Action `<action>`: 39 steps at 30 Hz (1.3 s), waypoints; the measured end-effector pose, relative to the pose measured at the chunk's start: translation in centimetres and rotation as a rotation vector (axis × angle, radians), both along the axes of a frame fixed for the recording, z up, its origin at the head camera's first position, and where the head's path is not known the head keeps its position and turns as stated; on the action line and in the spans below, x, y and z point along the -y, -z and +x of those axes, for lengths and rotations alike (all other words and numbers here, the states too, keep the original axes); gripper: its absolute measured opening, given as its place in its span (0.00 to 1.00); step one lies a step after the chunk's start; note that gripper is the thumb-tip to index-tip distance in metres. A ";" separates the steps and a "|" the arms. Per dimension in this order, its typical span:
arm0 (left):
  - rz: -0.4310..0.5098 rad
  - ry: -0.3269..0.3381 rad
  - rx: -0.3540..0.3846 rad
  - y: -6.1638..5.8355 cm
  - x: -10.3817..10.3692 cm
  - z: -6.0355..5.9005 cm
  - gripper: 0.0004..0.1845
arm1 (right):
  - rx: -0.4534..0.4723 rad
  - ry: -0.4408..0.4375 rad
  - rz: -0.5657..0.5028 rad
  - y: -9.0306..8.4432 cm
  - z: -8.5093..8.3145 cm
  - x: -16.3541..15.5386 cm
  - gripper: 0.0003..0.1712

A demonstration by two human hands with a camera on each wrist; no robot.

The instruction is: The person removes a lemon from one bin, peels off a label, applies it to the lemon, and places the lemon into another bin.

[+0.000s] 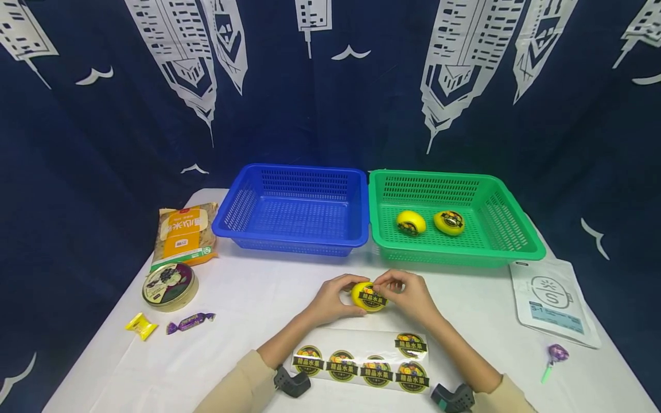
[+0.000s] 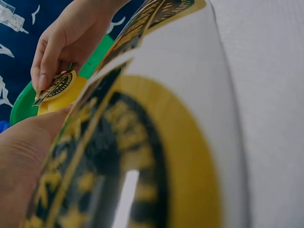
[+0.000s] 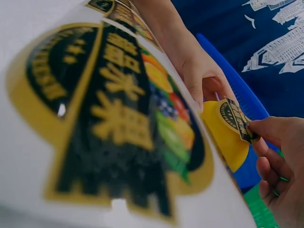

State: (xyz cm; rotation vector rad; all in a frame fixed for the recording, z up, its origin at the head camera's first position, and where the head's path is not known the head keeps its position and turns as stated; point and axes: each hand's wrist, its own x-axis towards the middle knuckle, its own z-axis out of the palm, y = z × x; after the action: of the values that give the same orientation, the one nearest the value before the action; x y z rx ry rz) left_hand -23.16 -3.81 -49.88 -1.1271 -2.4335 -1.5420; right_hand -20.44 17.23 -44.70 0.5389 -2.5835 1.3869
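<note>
A yellow lemon-like fruit (image 1: 368, 296) sits between both hands near the table's middle. My left hand (image 1: 334, 299) cups it from the left. My right hand (image 1: 404, 292) pinches a round black-and-gold sticker (image 3: 236, 118) against the fruit's top; the same sticker (image 2: 56, 87) shows in the left wrist view. Just in front of the hands lies a sticker sheet (image 1: 361, 362) with several fruit labels. Two labelled yellow fruits (image 1: 410, 222) (image 1: 449, 222) lie in the green basket (image 1: 516, 241).
An empty blue basket (image 1: 294, 209) stands left of the green one. At the left are a snack bag (image 1: 183, 232), a round tin (image 1: 170, 285) and two wrapped candies (image 1: 140, 326) (image 1: 190, 322). A white pouch (image 1: 555, 301) and a lollipop (image 1: 553, 358) lie at the right.
</note>
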 end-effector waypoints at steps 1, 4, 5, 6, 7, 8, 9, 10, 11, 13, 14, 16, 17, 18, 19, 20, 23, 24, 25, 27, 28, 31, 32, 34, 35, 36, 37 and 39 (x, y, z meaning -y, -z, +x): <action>0.002 0.002 -0.002 0.0 0.0 0.0 0.35 | -0.013 0.005 0.006 0.0 0.1 0.1 0.04; 0.008 0.003 -0.003 0.1 0.0 0.0 0.35 | -0.050 0.013 0.024 0.0 0.2 0.2 0.05; 0.010 0.003 -0.005 0.1 0.0 0.0 0.35 | -0.063 0.019 0.035 0.0 0.2 0.3 0.05; 0.011 0.002 -0.005 0.1 0.0 -0.1 0.35 | -0.078 0.026 0.048 0.0 0.3 0.3 0.05; 0.012 0.001 -0.007 0.2 0.0 -0.1 0.35 | -0.092 0.033 0.058 0.0 0.3 0.4 0.06; 0.014 0.001 -0.007 0.2 0.0 -0.1 0.35 | -0.106 0.042 0.069 0.1 0.3 0.5 0.06; 0.015 0.001 -0.009 0.3 0.0 -0.1 0.35 | -0.121 0.052 0.079 0.1 0.4 0.5 0.07; 0.016 0.001 -0.011 0.3 -0.1 -0.1 0.35 | -0.146 0.060 0.091 0.1 0.4 0.6 0.07; 0.017 0.001 -0.011 0.3 -0.1 -0.1 0.35 | -0.171 0.068 0.101 0.1 0.5 0.6 0.08; 0.017 0.002 -0.011 0.3 -0.1 -0.1 0.34 | -0.225 0.079 0.115 0.3 0.6 0.8 0.08; 0.017 0.003 -0.009 0.3 -0.1 -0.1 0.34 | -0.257 0.085 0.124 0.4 0.6 0.8 0.09; 0.017 0.005 -0.005 0.2 -0.1 -0.1 0.34 | -0.323 0.095 0.145 0.5 0.7 0.9 0.08; 0.015 0.005 -0.003 0.2 -0.1 -0.1 0.34 | -0.352 0.102 0.156 0.6 0.7 1.0 0.08; 0.013 0.004 0.000 0.2 -0.1 -0.1 0.34 | -0.379 0.111 0.167 0.7 0.8 1.0 0.07; 0.008 0.001 0.001 0.2 -0.1 -0.1 0.35 | -0.399 0.118 0.174 0.7 0.9 1.0 0.07; 0.004 -0.002 0.002 0.2 0.0 -0.1 0.35 | -0.413 0.128 0.179 0.8 1.0 1.0 0.09; -0.007 -0.012 0.004 0.3 0.0 -0.2 0.35 | -0.423 0.132 0.156 1.3 1.2 0.8 0.16; -0.010 -0.013 0.003 0.3 0.0 -0.2 0.35 | -0.419 0.123 0.137 1.5 1.3 0.7 0.19; -0.014 -0.015 0.003 0.4 0.0 -0.2 0.34 | -0.411 0.110 0.114 1.7 1.4 0.5 0.21; -0.011 -0.017 0.005 0.4 0.0 -0.2 0.34 | -0.398 0.069 0.069 2.2 1.5 0.3 0.25; -0.009 -0.018 0.005 0.4 0.0 -0.2 0.34 | -0.393 0.043 0.048 2.5 1.6 0.2 0.26; 0.000 -0.018 0.011 0.5 0.1 -0.2 0.34 | -0.394 -0.025 0.004 3.2 1.6 0.1 0.28; 0.005 -0.015 0.013 0.5 0.1 -0.2 0.34 | -0.401 -0.040 -0.007 3.4 1.5 0.1 0.27; 0.008 -0.013 0.017 0.5 0.1 -0.2 0.34 | -0.417 -0.058 -0.022 3.8 1.4 0.1 0.27; 0.008 -0.013 0.020 0.5 0.0 -0.2 0.34 | -0.426 -0.062 -0.027 3.9 1.3 0.1 0.26; 0.007 -0.013 0.023 0.4 0.0 -0.2 0.33 | -0.432 -0.063 -0.030 4.0 1.3 0.1 0.26; 0.008 -0.012 0.023 0.4 0.0 -0.2 0.34 | -0.437 -0.062 -0.034 4.1 1.2 0.2 0.26; 0.005 -0.014 0.021 0.4 0.0 -0.2 0.33 | -0.439 -0.062 -0.037 4.2 1.2 0.3 0.25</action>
State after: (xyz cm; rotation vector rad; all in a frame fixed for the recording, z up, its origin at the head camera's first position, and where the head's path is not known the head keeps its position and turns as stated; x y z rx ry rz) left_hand -23.32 -3.82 -50.26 -1.0965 -2.4442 -1.5636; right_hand -19.28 16.96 -48.92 0.8192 -2.2026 1.1709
